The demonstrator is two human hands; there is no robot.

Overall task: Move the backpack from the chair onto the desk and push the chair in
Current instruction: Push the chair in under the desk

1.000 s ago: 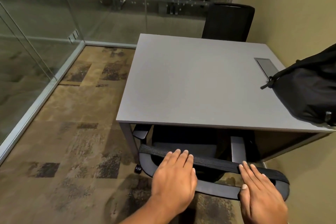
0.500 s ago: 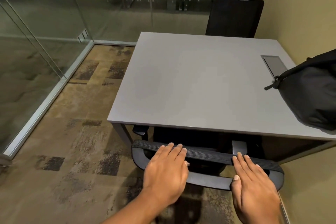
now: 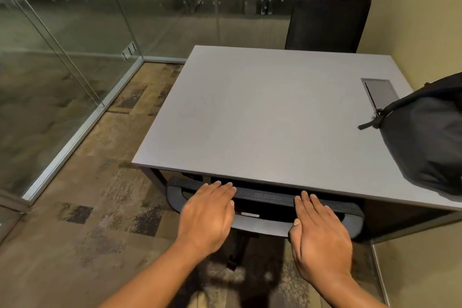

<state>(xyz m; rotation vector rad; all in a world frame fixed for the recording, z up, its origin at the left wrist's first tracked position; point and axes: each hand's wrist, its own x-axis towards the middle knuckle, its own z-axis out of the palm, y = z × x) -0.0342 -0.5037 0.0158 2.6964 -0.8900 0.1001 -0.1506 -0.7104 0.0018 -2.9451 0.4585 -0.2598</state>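
Left hand (image 3: 207,215): flat and unclenched, palm down on the top rail of the chair back, fingers laid over its front edge, grasping nothing.
Right hand (image 3: 322,232): same flat, spread posture on the rail, further toward the wall side, pressing rather than gripping.
Chair (image 3: 265,210): directly under both palms; seat already hidden below the desk edge, only the back rail and a bit of base showing beneath the wrists.
Chair handling: likely rolls easily on casters; stiff frame with a ribbed mesh strip on top, so a level push from both palms should keep it straight. Best hold looks like the rail, one hand toward each end.
Backpack (image 3: 425,145): up on the desk, ahead and to the right of the right hand, well apart from it, partly cut off by the frame.
Backpack handling: soft, slumped fabric, probably light to moderate; strap near its top looks the natural hold.
Backpack contents: zipped shut as far as visible, so cannot tell.
Desk (image 3: 262,112): just beyond the fingertips, bare apart from the backpack and a closed cable hatch (image 3: 378,91); inside of hatch hidden.
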